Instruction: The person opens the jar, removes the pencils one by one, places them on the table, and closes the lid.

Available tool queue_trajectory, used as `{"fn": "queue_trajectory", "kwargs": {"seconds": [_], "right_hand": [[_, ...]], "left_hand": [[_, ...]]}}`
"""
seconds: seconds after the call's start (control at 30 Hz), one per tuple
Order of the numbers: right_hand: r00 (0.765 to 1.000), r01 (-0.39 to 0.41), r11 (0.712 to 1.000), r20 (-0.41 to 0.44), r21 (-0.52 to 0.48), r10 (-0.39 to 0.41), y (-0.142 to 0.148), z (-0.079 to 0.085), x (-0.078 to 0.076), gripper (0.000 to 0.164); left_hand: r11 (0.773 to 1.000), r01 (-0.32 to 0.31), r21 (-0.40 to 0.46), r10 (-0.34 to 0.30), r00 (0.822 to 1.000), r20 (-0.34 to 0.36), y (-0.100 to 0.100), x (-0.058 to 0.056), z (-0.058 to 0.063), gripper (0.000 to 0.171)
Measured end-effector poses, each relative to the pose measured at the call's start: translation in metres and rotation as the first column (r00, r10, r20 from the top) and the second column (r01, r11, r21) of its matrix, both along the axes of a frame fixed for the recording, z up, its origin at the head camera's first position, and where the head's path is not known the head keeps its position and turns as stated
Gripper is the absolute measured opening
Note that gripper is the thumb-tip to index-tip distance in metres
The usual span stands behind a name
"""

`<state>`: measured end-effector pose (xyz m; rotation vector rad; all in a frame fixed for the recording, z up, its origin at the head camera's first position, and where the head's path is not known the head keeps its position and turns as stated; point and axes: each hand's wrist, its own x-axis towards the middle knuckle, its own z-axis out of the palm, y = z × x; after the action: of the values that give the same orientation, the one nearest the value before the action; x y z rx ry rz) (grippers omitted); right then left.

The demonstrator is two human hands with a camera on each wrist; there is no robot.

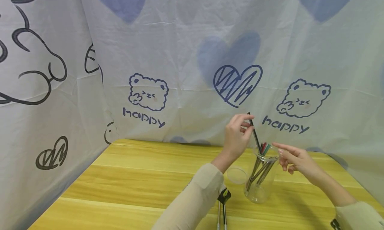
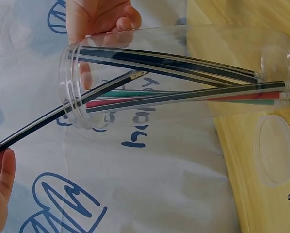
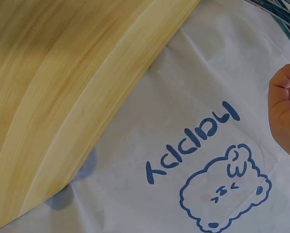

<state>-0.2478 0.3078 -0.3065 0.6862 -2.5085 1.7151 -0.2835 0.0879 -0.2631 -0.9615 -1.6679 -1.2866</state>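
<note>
My left hand (image 1: 237,135) pinches the upper end of a black striped pencil (image 2: 38,127) between thumb and fingertips. The pencil slants down through the mouth of a clear jar (image 1: 268,186), its eraser end inside. Several other pencils (image 2: 184,99), black-striped, red and green, lean within the jar, which stands on the table. At the jar's right side, my right hand (image 1: 297,160) holds the rim, index finger stretched along its far side and thumb near the front. The other fingers of that hand are curled. In the right wrist view, part of a curled hand (image 3: 285,104) shows at the right edge.
A clear round lid (image 1: 237,175) lies on the wood-patterned table (image 1: 144,176), left of the jar. Two thin sticks (image 1: 225,220) lie nearer the front, partly beside the left sleeve. A printed white cloth (image 1: 186,56) hangs behind the table.
</note>
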Motion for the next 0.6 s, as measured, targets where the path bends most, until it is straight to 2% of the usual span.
{"fn": "queue_trajectory", "kwargs": {"seconds": [0.23, 0.43, 0.6], "right_hand": [[1.000, 0.008, 1.000, 0.004, -0.004, -0.008, 0.000, 0.000, 0.001, 0.031], [0.999, 0.040, 0.999, 0.021, 0.005, -0.041, -0.002, -0.002, 0.001, 0.030], [0.999, 0.031, 0.999, 0.015, 0.008, -0.031, -0.002, -0.002, 0.000, 0.030]], "left_hand": [[0.996, -0.018, 0.083, 0.019, 1.000, -0.010, -0.001, 0.002, 0.006, 0.024], [0.984, -0.030, 0.174, 0.035, 0.999, -0.022, -0.005, 0.001, 0.011, 0.023], [0.973, -0.041, 0.227, 0.046, 0.999, -0.018, -0.008, 0.001, 0.015, 0.024]]}}
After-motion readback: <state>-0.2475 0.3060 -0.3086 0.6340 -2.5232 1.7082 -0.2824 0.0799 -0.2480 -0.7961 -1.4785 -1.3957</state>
